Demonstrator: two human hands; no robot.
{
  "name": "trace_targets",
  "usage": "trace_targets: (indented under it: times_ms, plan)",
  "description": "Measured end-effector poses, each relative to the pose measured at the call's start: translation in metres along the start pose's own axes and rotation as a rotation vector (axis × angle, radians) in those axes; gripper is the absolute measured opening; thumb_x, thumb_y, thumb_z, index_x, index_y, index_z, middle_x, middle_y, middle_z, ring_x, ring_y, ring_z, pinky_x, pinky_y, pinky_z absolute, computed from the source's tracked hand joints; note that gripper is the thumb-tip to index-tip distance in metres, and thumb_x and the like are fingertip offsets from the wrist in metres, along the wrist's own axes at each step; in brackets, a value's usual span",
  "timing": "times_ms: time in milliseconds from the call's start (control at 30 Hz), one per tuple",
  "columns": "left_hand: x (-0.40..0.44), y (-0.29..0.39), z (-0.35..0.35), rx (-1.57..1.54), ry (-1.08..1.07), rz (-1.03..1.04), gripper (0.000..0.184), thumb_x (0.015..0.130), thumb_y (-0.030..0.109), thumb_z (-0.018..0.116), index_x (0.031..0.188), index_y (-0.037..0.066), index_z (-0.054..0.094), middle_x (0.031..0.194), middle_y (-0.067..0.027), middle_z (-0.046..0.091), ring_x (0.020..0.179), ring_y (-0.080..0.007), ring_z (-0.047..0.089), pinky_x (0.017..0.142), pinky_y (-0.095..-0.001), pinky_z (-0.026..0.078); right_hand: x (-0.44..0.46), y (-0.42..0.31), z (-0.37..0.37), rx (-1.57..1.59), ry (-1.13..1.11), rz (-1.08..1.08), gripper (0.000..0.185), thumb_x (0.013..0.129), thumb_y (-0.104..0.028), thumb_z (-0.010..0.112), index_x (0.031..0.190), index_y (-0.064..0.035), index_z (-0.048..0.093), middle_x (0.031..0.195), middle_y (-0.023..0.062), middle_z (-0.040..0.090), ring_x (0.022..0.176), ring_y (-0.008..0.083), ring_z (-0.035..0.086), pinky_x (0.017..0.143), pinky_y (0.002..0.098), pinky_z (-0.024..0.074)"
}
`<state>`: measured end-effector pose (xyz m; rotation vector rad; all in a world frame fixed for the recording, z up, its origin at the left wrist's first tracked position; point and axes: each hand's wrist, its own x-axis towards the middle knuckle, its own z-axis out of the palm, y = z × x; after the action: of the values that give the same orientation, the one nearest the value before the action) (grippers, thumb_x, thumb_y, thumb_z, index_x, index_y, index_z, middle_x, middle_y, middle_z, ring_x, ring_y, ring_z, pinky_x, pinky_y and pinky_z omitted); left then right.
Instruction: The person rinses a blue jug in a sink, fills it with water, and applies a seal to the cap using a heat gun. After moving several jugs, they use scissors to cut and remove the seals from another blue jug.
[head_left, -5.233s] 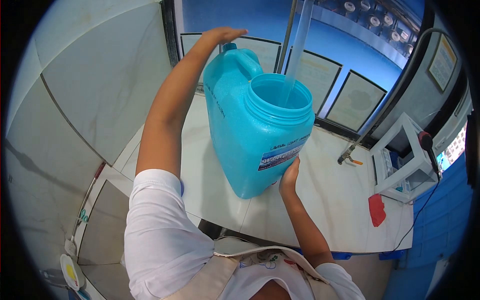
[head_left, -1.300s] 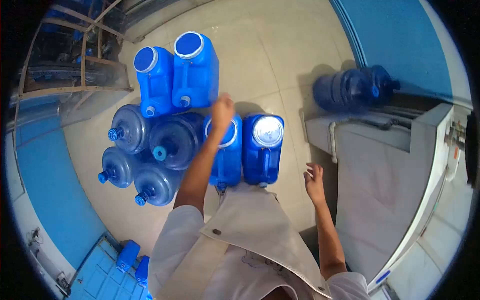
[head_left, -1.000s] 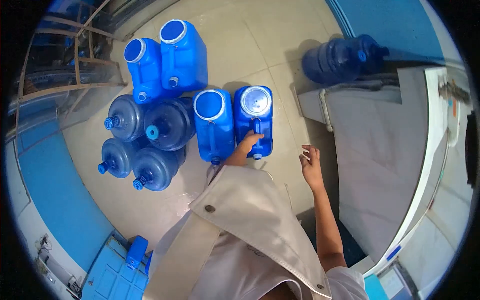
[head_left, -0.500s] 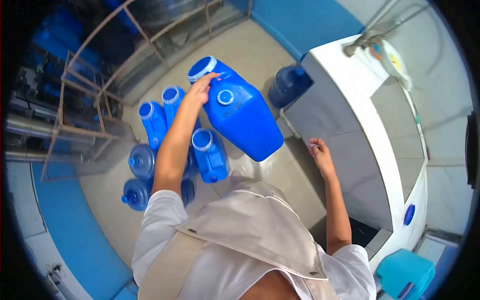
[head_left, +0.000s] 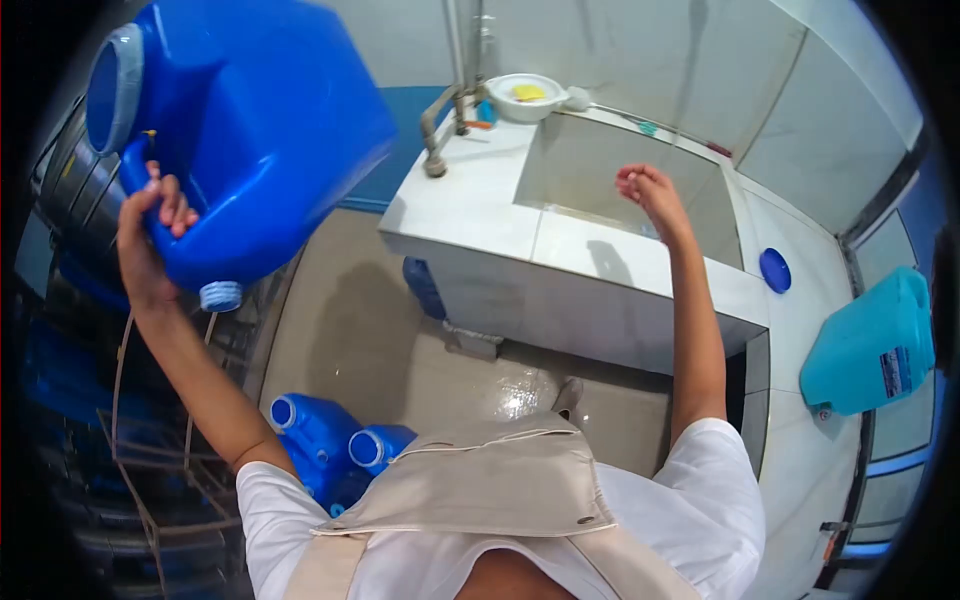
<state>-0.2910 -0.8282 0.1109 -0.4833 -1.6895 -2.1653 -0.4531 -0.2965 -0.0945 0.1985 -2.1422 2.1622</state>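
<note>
A large blue jug [head_left: 290,120] hangs raised and tilted at the upper left, its wide capped mouth facing left and its small ribbed cap at the bottom. My left hand [head_left: 160,220] is wrapped round the jug's handle. Over the tiled sink [head_left: 590,160] my right hand [head_left: 650,195] is held in the air with its fingers curled; whether anything small is between them is hidden. On the counter at the right stands a turquoise jug [head_left: 865,345], and a small blue lid [head_left: 774,270] lies to its left.
Blue jugs [head_left: 318,440] stand on the floor at the lower left, beside a metal rack [head_left: 150,480]. A tap [head_left: 435,150] and a white bowl [head_left: 526,97] with something yellow are at the sink's back left. A dark blue bottle [head_left: 424,287] lies near the sink's base.
My left hand has lifted the blue jug higher and to the left. The view has turned toward the sink and counter, and the turquoise jug has come fully into view.
</note>
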Motion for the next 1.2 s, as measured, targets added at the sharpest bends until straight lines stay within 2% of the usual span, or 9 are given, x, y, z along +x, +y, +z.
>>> trace_targets:
  times_ms: [133,267,333,467,633,900,1000,1067,1200]
  plan:
    - [0.052,-0.038,0.067,-0.002,-0.179,0.095,0.020,0.082,0.016,0.056,0.095,0.004,0.047,0.059,-0.0011,0.042,0.046,-0.0078,0.044,0.048,-0.0226,0.045,0.069,-0.032,-0.102,0.047,0.174,-0.071,0.021,0.085,-0.009,0.047,0.098,0.0046,0.056,0.091,0.0100,0.060,0.084,0.0172,0.060,0.079,0.0273,0.0487]
    - [0.132,-0.119,0.182,0.652,-0.045,0.103,0.022,0.077,0.018,0.059,0.092,0.002,0.054,0.063,-0.0008,0.050,0.051,-0.0074,0.048,0.049,-0.0216,0.043,0.153,-0.049,-0.198,-0.030,0.349,-0.091,0.022,0.085,-0.009,0.046,0.096,0.0082,0.055,0.089,0.0141,0.060,0.078,0.0179,0.061,0.074,0.0265,0.0520]
    - [0.173,-0.190,0.237,0.864,-0.197,0.231,0.036,0.074,0.018,0.060,0.103,-0.002,0.055,0.080,-0.0050,0.061,0.067,-0.0157,0.057,0.063,-0.0284,0.047,0.194,-0.051,-0.230,-0.041,0.385,-0.092,0.021,0.085,-0.008,0.046,0.095,0.0084,0.055,0.088,0.0141,0.060,0.076,0.0186,0.061,0.072,0.0270,0.0527]
    - [0.217,-0.365,0.359,1.012,-0.515,0.226,0.039,0.071,0.021,0.061,0.106,0.004,0.057,0.084,-0.0236,0.061,0.078,-0.0366,0.061,0.070,-0.0413,0.047,0.286,-0.044,-0.260,-0.067,0.399,-0.053,0.016,0.082,-0.004,0.048,0.090,0.0085,0.055,0.080,0.0149,0.060,0.064,0.0206,0.062,0.062,0.0303,0.0550]
    - [0.199,-0.533,0.431,0.963,-0.580,-0.049,0.041,0.072,0.024,0.062,0.107,0.003,0.056,0.086,-0.0234,0.062,0.082,-0.0390,0.059,0.073,-0.0459,0.046,0.338,0.014,-0.269,-0.050,0.228,0.247,0.010,0.078,0.001,0.050,0.082,0.0091,0.053,0.072,0.0162,0.059,0.056,0.0221,0.060,0.055,0.0326,0.0553]
    - [0.202,-0.612,0.451,0.893,-0.467,-0.249,0.041,0.077,0.025,0.062,0.105,-0.004,0.054,0.094,-0.0262,0.060,0.089,-0.0406,0.058,0.078,-0.0446,0.045,0.321,0.053,-0.277,-0.079,0.092,0.489,0.013,0.080,0.002,0.044,0.080,0.0101,0.055,0.076,0.0181,0.060,0.066,0.0251,0.065,0.061,0.0297,0.0571]
    - [0.232,-0.611,0.471,0.885,-0.539,-0.267,0.042,0.078,0.027,0.062,0.105,-0.004,0.054,0.096,-0.0256,0.060,0.089,-0.0414,0.057,0.078,-0.0452,0.045,0.318,0.053,-0.276,-0.010,0.063,0.504,0.014,0.079,0.003,0.044,0.082,0.0110,0.055,0.080,0.0194,0.061,0.067,0.0244,0.065,0.063,0.0281,0.0572]
    - [0.252,-0.613,0.481,0.920,-0.815,-0.178,0.040,0.079,0.030,0.062,0.100,-0.003,0.056,0.098,-0.0241,0.060,0.089,-0.0392,0.059,0.076,-0.0460,0.046,0.319,0.054,-0.277,0.091,0.087,0.514,0.015,0.078,0.004,0.044,0.083,0.0122,0.055,0.083,0.0214,0.061,0.068,0.0255,0.066,0.062,0.0285,0.0576]
    - [0.248,-0.614,0.530,1.188,-0.858,-0.032,0.039,0.079,0.033,0.061,0.098,0.000,0.057,0.095,-0.0189,0.062,0.091,-0.0331,0.059,0.074,-0.0446,0.046,0.323,0.051,-0.278,0.043,0.167,0.462,0.014,0.079,0.002,0.046,0.083,0.0123,0.055,0.082,0.0204,0.061,0.069,0.0252,0.065,0.065,0.0290,0.0574]
